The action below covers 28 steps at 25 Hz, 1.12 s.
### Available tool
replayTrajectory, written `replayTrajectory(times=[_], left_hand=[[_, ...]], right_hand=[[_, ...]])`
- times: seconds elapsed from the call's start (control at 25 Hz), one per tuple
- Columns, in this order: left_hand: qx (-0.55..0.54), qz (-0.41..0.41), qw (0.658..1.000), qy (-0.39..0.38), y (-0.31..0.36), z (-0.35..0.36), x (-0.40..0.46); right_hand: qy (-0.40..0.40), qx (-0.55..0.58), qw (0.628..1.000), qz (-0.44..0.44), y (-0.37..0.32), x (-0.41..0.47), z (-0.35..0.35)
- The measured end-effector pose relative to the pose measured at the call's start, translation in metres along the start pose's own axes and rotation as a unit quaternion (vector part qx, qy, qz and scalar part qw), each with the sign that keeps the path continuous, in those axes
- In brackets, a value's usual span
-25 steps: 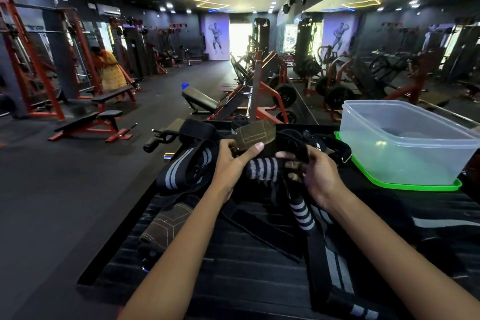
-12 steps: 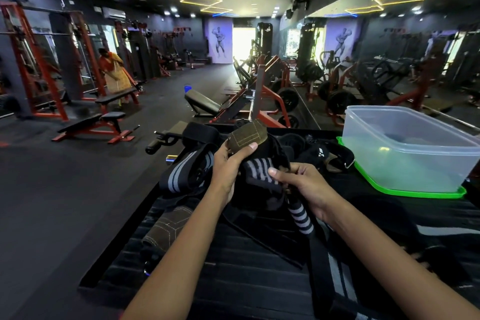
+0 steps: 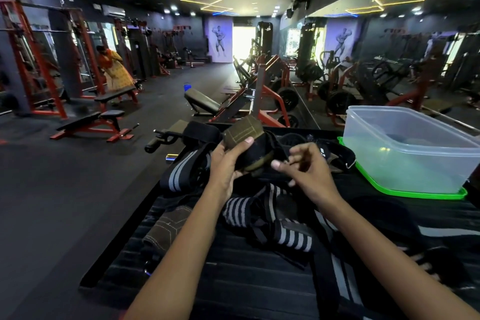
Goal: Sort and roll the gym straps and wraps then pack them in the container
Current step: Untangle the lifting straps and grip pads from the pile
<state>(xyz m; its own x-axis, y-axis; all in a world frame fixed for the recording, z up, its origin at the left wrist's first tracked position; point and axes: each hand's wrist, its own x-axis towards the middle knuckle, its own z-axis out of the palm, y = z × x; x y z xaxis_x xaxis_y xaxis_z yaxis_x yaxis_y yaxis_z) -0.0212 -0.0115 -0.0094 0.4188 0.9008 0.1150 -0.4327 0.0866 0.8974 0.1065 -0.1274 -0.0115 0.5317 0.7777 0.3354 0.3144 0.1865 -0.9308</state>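
Left hand (image 3: pixel 225 163) raised, thumb clamped on olive lifting strap (image 3: pixel 244 135). Right hand (image 3: pixel 305 166) just beside, fingers curled, pinching its black webbing (image 3: pixel 275 149). Striped wraps (image 3: pixel 259 218) below both; clear container (image 3: pixel 405 148) right of right hand.

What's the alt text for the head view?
Left hand grips an olive-and-black lifting strap; right hand pinches its black end, above striped wraps on a dark surface. A clear container sits to the right.

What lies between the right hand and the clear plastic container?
In the head view, a black strap lies bunched on the dark mat between the right hand and the clear plastic container, reaching the container's green lid beneath.
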Motion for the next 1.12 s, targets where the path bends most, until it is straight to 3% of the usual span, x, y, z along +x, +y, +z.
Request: replayTrajectory(times=[0.24, 0.4, 0.64, 0.72, 0.84, 0.92, 1.0, 1.12], left_hand=[[0.048, -0.015, 0.998, -0.032, -0.010, 0.009, -0.009], [0.076, -0.014, 0.997, -0.030, -0.014, 0.012, -0.010], [0.091, -0.022, 0.995, -0.027, -0.015, 0.015, -0.012], [0.090, -0.035, 0.994, -0.053, -0.015, 0.013, -0.013], [0.126, -0.032, 0.987, -0.093, -0.016, 0.010, -0.013], [0.130, -0.022, 0.986, -0.100, -0.015, 0.009, -0.012], [0.115, -0.018, 0.988, -0.105, -0.014, 0.009, -0.010], [0.108, -0.001, 0.985, -0.136, -0.013, 0.012, -0.012]], right_hand=[[0.094, -0.090, 0.972, -0.197, 0.003, 0.003, -0.003], [0.076, -0.180, 0.934, -0.300, 0.009, -0.001, 0.002], [0.088, -0.341, 0.857, -0.377, 0.017, -0.007, 0.012], [0.085, -0.411, 0.822, -0.385, 0.018, -0.010, 0.018], [0.054, -0.458, 0.804, -0.376, 0.016, -0.016, 0.020], [0.038, -0.414, 0.829, -0.373, 0.013, -0.018, 0.018], [0.062, -0.278, 0.900, -0.331, 0.008, -0.012, 0.012], [0.086, -0.126, 0.969, -0.192, 0.011, 0.000, 0.001]])
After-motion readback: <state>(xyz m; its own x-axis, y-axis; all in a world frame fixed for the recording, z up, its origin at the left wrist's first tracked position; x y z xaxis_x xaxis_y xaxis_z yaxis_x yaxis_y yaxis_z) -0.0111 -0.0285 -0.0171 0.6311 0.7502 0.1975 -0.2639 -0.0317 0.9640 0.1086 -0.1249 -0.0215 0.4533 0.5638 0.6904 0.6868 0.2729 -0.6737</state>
